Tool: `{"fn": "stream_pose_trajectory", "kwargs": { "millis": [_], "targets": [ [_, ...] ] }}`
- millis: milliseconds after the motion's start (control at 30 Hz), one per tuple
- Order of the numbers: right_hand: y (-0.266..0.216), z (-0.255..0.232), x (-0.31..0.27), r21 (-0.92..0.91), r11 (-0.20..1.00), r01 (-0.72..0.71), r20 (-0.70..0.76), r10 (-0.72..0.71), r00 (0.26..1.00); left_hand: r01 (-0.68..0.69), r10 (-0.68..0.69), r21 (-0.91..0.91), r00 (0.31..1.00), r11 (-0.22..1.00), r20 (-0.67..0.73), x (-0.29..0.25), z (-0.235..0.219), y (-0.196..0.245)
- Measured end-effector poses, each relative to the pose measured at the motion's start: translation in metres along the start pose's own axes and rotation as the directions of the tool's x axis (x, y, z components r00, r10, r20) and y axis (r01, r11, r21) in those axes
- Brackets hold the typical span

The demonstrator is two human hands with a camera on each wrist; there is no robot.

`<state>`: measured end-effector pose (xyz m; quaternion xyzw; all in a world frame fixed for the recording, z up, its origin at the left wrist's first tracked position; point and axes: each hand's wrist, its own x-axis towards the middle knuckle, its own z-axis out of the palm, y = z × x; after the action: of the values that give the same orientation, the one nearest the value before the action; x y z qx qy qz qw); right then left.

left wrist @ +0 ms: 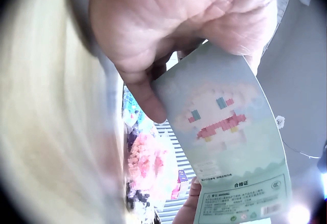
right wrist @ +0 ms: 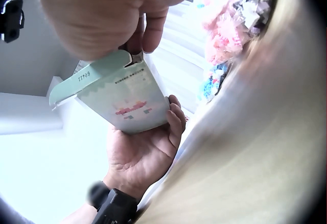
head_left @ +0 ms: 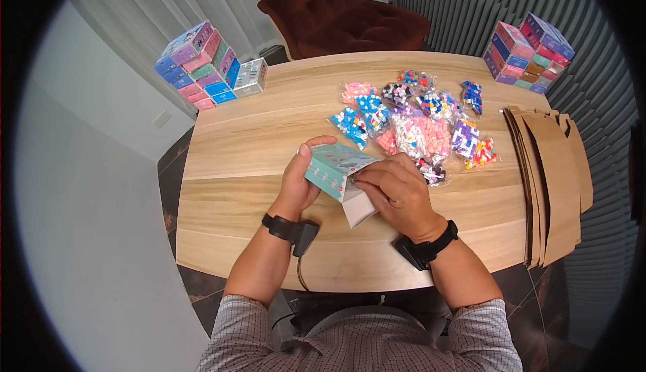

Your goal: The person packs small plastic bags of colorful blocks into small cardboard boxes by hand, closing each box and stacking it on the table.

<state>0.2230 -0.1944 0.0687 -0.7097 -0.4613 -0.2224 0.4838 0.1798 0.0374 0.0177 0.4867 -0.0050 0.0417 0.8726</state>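
Observation:
A mint-green small cardboard box (head_left: 328, 168) with a pixel-style character printed on it is held above the table, tilted, its open end toward my right hand. My left hand (head_left: 296, 178) grips the closed end, fingers and thumb around its sides. At the open end, my right hand (head_left: 402, 195) has its bent fingertips inside the mouth, beside a white-lined flap (head_left: 359, 208) that hangs down. What those fingertips touch inside is hidden; I cannot tell if they pinch something. In the right wrist view, another green flap (right wrist: 89, 76) sticks out below the right hand.
Several clear bags of coloured building bricks (head_left: 410, 126) lie beyond the hands. Stacked small boxes stand at the back left (head_left: 202, 65) and back right (head_left: 528, 52). Flattened brown cardboard (head_left: 552, 177) lies along the right edge. A brown chair (head_left: 343, 15) stands behind the table (head_left: 235, 204).

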Motion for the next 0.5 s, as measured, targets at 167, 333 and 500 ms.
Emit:
{"fn": "stream_pose_trajectory", "kwargs": {
  "millis": [167, 333, 500],
  "targets": [
    [-0.002, -0.004, -0.001, 0.045, 0.997, -0.064, -0.18, 0.071, 0.981, -0.021, 0.014, -0.131, 0.999, 0.991, -0.052, 0.002, -0.003, 0.007],
    [-0.002, -0.012, 0.001, 0.094, 0.995, -0.027, -0.134, 0.04, 0.99, -0.074, 0.051, -0.216, 0.992, 0.974, -0.111, 0.006, -0.011, 0.012],
    [-0.007, -0.012, 0.005, 0.051, 0.998, 0.032, -0.05, -0.029, 0.998, -0.052, 0.038, -0.185, 0.996, 0.981, -0.081, 0.004, -0.001, 0.013]
  ]
}}
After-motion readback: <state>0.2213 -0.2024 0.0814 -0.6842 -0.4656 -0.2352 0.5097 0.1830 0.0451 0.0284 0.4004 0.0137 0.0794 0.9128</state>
